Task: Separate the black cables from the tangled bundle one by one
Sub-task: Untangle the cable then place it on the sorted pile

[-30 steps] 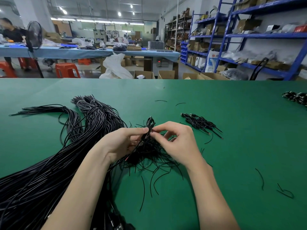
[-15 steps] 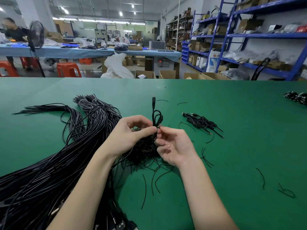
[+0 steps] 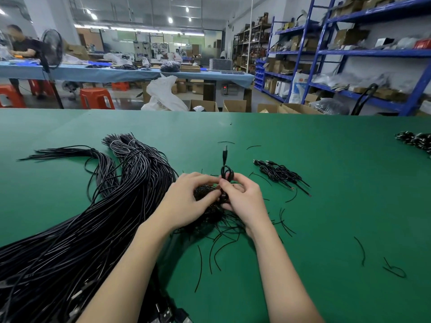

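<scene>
A small tangled bundle of black cables (image 3: 207,194) lies on the green table (image 3: 326,183), between my hands. My left hand (image 3: 184,201) grips the bundle from the left, fingers curled over its top. My right hand (image 3: 242,197) pinches one looped black cable (image 3: 225,169), whose plug end stands upright above my fingers. Loose cable tails spread out below both wrists.
A large mass of long black cables (image 3: 70,241) covers the table's left side. A small pile of separated short cables (image 3: 282,174) lies to the right. Stray cable pieces (image 3: 360,250) lie at lower right, another pile (image 3: 417,141) at the far right edge.
The looped cable rose out of the bundle, its plug end now standing upright. My right hand turned from palm-up to gripping the cable; my left hand stays on the bundle.
</scene>
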Action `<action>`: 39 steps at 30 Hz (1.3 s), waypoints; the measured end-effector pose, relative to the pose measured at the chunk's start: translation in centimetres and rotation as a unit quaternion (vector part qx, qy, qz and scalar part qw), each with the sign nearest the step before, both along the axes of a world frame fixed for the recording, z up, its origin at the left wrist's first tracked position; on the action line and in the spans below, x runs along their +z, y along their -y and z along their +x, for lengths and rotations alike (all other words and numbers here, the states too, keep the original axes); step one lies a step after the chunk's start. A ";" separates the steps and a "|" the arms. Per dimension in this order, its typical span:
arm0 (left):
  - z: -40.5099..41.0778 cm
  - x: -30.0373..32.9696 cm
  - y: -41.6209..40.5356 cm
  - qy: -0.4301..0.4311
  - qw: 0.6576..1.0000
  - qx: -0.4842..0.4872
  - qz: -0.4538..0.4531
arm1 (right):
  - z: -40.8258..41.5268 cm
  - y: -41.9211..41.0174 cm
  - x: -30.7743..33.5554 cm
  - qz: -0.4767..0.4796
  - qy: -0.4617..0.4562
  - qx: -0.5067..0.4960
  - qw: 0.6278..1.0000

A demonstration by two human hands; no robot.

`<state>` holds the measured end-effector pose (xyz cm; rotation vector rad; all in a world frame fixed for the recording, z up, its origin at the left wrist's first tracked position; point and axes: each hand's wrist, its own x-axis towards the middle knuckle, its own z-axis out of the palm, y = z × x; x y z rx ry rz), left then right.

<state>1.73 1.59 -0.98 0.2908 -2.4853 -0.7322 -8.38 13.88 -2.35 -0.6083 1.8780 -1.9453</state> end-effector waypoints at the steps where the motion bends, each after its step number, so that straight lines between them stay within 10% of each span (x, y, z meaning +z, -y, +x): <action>1: 0.0 -0.3 0.1 0.024 0.999 0.020 -0.024 | -0.4 -0.3 -0.2 0.006 -0.016 -0.022 1.000; 10: -0.4 -2.0 0.5 0.094 0.987 0.065 -0.109 | -7.0 -2.2 -0.3 0.195 -0.167 -0.193 0.947; 39: -0.6 -1.9 0.0 0.076 0.995 0.010 -0.063 | -14.8 0.1 -1.4 0.575 -0.295 -0.114 0.754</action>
